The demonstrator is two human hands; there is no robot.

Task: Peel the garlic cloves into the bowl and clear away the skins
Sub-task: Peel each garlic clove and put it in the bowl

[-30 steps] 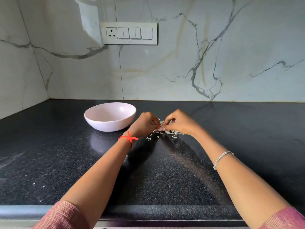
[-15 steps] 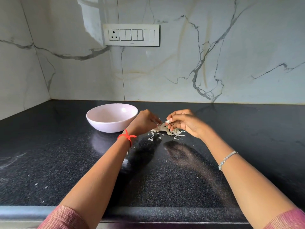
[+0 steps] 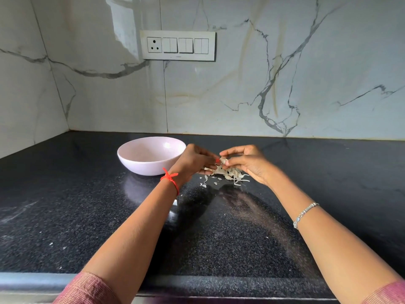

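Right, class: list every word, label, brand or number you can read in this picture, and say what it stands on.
No text can be read.
The switch panel has a tiny mark on its lower edge, too small to read.
The bowl shows no text.

The left hand (image 3: 192, 161) wears a red thread (image 3: 169, 178) at the wrist, well behind the fingers. It is tied in a knot, and two short loose ends stand out from it. One nail (image 3: 217, 160) at the tip of a left finger is painted red. The right hand (image 3: 247, 163) has a thin silver bracelet (image 3: 304, 213) of small beads, far behind its fingers. Farthest from the fingers, near the elbows, begin a left sleeve (image 3: 87, 290) and a right sleeve (image 3: 388, 292) of pink ribbed cloth
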